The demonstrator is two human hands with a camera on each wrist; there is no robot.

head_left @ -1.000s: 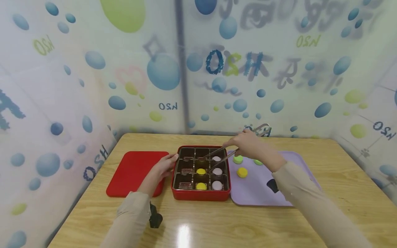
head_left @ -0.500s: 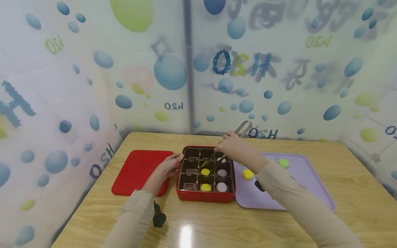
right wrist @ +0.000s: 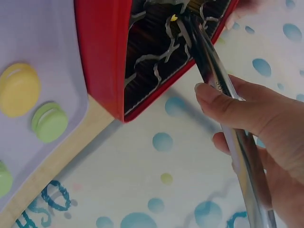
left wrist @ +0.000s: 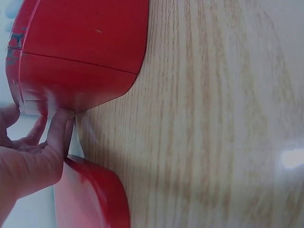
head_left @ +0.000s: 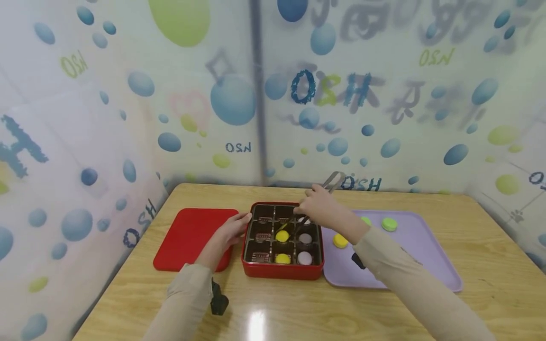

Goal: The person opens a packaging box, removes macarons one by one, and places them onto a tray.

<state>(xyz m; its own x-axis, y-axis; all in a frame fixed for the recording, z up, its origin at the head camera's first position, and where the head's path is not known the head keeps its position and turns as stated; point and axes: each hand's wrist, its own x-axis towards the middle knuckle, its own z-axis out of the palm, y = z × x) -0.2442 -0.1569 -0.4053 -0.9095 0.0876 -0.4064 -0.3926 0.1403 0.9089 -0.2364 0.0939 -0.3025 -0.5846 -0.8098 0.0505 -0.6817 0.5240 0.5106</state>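
Note:
My right hand (head_left: 320,206) grips metal tongs (right wrist: 216,71) over the back right of a red box (head_left: 281,272). The tongs' tips reach down into the box's middle column, close to a yellow macaron (head_left: 282,236) in the centre compartment. A second yellow macaron (head_left: 283,258) sits in front of it. Pale purple macarons (head_left: 304,258) fill the right column, the rearmost partly hidden by the tongs and hand. Against the box's left side rests my left hand (head_left: 232,229); in the left wrist view its fingertips (left wrist: 61,114) touch the red wall.
A red lid (head_left: 183,241) lies left of the box, under my left forearm. At right, a lilac tray (head_left: 409,270) holds a yellow macaron (head_left: 340,240) and green macarons (head_left: 389,224), partly covered by my right arm. A patterned curtain (head_left: 192,156) stands behind the table.
My right hand has moved left and lower over the box, bringing the tongs deeper into the middle column. The head view has shifted slightly. My left hand stays at the box's side.

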